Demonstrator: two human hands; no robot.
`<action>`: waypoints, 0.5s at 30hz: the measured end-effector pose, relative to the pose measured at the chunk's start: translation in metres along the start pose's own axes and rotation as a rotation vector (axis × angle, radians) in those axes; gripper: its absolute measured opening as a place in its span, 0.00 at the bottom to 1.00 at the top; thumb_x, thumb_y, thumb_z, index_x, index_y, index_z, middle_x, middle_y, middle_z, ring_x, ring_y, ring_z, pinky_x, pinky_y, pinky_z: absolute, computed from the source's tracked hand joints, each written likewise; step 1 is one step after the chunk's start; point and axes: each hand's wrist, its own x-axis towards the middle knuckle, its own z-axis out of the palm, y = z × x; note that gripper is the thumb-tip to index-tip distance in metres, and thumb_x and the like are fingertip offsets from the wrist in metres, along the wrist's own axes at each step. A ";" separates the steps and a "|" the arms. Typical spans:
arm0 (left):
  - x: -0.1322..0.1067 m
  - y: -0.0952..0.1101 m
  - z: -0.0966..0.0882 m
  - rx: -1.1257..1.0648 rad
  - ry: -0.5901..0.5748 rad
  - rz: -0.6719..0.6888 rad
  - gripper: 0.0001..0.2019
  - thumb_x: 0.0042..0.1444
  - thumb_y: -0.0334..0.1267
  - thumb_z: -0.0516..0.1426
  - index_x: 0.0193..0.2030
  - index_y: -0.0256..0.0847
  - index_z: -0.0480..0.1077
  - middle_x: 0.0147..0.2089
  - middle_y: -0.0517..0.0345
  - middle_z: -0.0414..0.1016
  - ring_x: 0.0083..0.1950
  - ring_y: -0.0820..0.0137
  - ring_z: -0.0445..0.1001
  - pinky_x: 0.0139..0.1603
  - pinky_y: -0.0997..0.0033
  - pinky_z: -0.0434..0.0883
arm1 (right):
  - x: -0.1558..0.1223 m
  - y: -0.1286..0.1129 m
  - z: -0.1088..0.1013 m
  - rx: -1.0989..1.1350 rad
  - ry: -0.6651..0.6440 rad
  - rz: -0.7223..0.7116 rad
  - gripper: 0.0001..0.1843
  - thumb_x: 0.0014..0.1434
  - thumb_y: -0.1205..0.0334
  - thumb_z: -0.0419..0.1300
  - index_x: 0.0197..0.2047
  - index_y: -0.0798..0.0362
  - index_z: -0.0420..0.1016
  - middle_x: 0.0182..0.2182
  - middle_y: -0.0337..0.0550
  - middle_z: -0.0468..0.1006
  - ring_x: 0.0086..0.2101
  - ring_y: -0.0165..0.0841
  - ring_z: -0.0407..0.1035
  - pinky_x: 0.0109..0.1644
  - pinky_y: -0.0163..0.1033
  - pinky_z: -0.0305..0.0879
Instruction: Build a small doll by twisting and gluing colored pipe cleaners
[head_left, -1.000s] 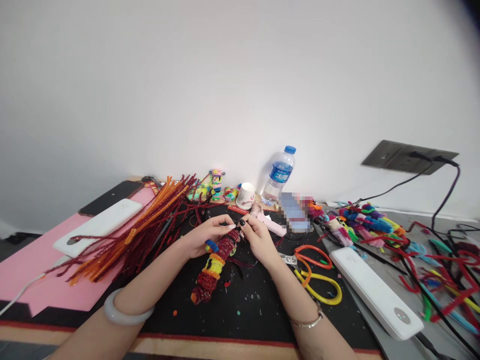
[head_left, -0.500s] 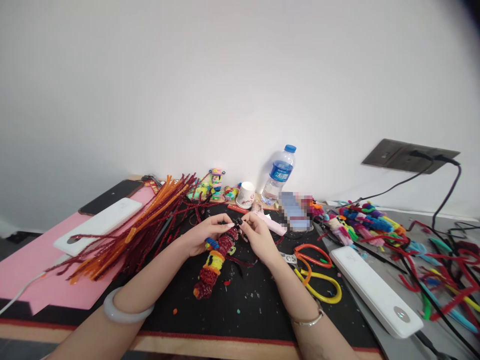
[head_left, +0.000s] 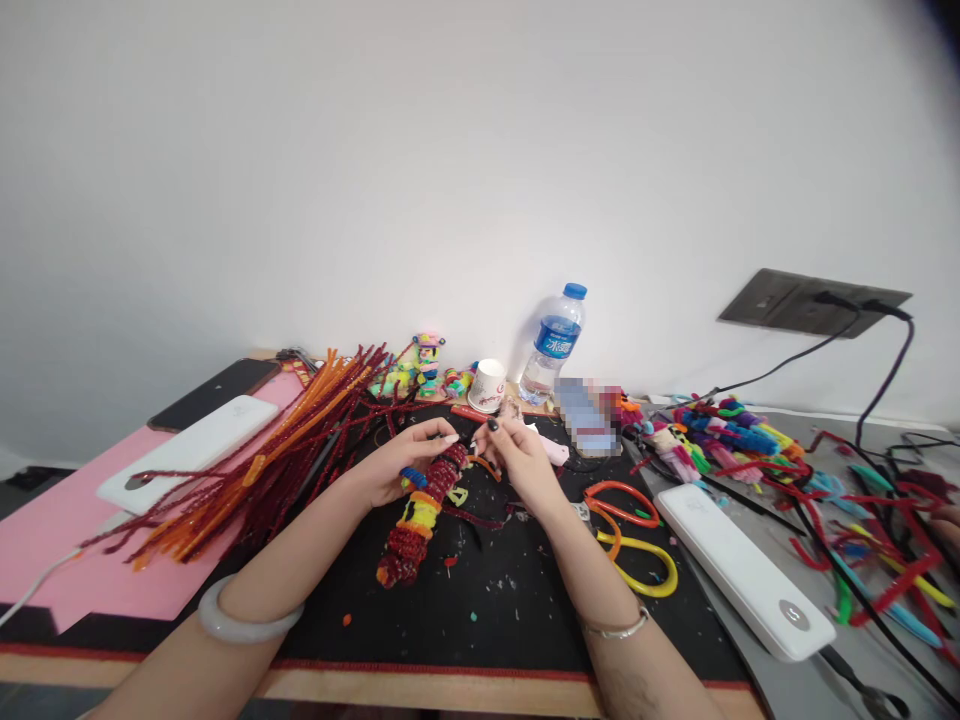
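Observation:
My left hand (head_left: 405, 462) is closed around the upper part of a pipe-cleaner figure (head_left: 420, 512), dark red with yellow and orange bands. The figure slants down toward me over the black mat, a blue coil at its side near my fingers. Just right of it, my right hand (head_left: 517, 460) is closed in a pinch, thumb and index finger together. Whatever it may hold is too small or hidden to make out. An orange pipe-cleaner piece (head_left: 486, 467) shows between the hands. Scissors (head_left: 626, 540) with orange and yellow handles lie right of my right hand.
Dark red and orange pipe cleaners (head_left: 255, 470) lie on pink paper at left, beside a white power bank (head_left: 187, 450). A paper cup (head_left: 488, 385) and water bottle (head_left: 553, 345) stand by the wall. Another power bank (head_left: 746, 570) and colourful pipe-cleaner pieces (head_left: 739, 440) occupy the right.
My right hand has separated from my left at the figure's top, moving slightly right. The figure has shifted a little left in my left hand. Part of another hand has appeared at the right edge.

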 end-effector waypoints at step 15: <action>0.005 0.003 -0.011 -0.097 0.157 0.162 0.08 0.49 0.36 0.60 0.34 0.39 0.64 0.29 0.61 0.74 0.23 0.78 0.71 0.24 0.79 0.68 | -0.079 -0.057 -0.120 -1.161 0.018 0.363 0.12 0.44 0.71 0.55 0.33 0.52 0.74 0.31 0.44 0.77 0.32 0.36 0.70 0.34 0.36 0.60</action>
